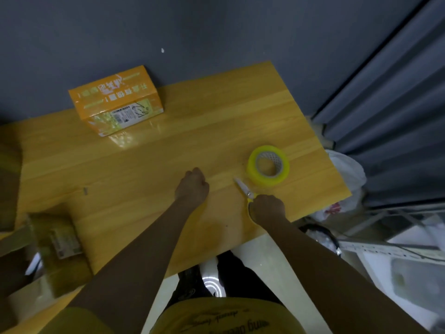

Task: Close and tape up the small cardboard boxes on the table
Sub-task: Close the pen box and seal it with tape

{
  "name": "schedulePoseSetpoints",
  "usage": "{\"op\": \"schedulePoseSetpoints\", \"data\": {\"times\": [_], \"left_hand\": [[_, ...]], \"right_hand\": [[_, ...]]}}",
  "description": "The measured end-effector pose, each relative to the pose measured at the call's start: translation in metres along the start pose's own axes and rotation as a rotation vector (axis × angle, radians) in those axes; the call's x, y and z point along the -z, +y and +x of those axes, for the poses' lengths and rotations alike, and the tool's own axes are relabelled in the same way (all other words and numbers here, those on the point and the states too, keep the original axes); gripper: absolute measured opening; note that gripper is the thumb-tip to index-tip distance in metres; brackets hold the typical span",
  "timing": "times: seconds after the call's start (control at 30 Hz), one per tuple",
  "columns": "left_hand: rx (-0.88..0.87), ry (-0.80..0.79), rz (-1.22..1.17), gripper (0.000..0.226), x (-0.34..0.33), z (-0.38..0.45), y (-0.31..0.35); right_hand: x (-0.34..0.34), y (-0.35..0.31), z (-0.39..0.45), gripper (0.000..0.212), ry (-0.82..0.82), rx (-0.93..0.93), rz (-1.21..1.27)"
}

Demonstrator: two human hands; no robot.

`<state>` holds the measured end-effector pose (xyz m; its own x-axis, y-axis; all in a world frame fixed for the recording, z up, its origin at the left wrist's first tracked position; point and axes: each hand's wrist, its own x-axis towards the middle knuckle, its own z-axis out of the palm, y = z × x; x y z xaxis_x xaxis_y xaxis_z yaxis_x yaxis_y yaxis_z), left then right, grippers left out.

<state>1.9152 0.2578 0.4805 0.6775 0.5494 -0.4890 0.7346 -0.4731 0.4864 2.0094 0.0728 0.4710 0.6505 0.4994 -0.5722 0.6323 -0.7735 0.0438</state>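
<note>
An orange cardboard box [115, 98] with white print and a shipping label stands closed at the back left of the wooden table [168, 145]. A roll of yellowish clear tape [268, 166] lies flat at the right. Scissors [244, 189] with a yellow handle rest beside the roll, blades pointing away from me. My right hand [267, 209] is closed over the scissors' handle. My left hand [192, 186] rests on the table near the middle, fingers curled, nothing visible in it. More brown cardboard boxes [60, 239] sit at the left, dim and blurred.
A grey wall runs behind the table. Grey curtains [390, 116] hang at the right, with white plastic bags [346, 174] below the table's right edge. A small dark mark [85, 191] lies on the tabletop at the left. My legs show under the front edge.
</note>
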Motion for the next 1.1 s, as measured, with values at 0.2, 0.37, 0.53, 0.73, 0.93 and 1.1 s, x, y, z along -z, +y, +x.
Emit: {"op": "schedulePoseSetpoints", "data": {"times": [0.2, 0.37, 0.53, 0.73, 0.93, 1.1], "left_hand": [[-0.087, 0.039, -0.019, 0.011, -0.005, -0.013, 0.005], [-0.188, 0.078, -0.132, 0.008, 0.006, -0.024, 0.011], [-0.143, 0.124, -0.348, 0.011, 0.025, -0.041, 0.014], [-0.025, 0.249, -0.643, 0.014, 0.052, -0.069, -0.002], [0.093, 0.41, -0.844, 0.015, 0.081, -0.117, -0.055], [0.192, 0.529, -0.95, 0.017, 0.105, -0.165, -0.116]], "right_hand": [[-0.015, 0.002, -0.007, 0.03, 0.071, 0.097, -0.108], [0.011, 0.013, -0.006, 0.027, 0.161, 0.231, -0.228], [0.049, -0.001, -0.001, 0.026, 0.372, 0.348, 0.254], [0.095, -0.069, 0.002, 0.05, -0.015, 0.276, 1.228], [0.102, -0.14, -0.026, 0.052, -0.4, 0.505, 1.403], [0.088, -0.205, -0.064, 0.057, -0.527, 0.72, 1.235]]}}
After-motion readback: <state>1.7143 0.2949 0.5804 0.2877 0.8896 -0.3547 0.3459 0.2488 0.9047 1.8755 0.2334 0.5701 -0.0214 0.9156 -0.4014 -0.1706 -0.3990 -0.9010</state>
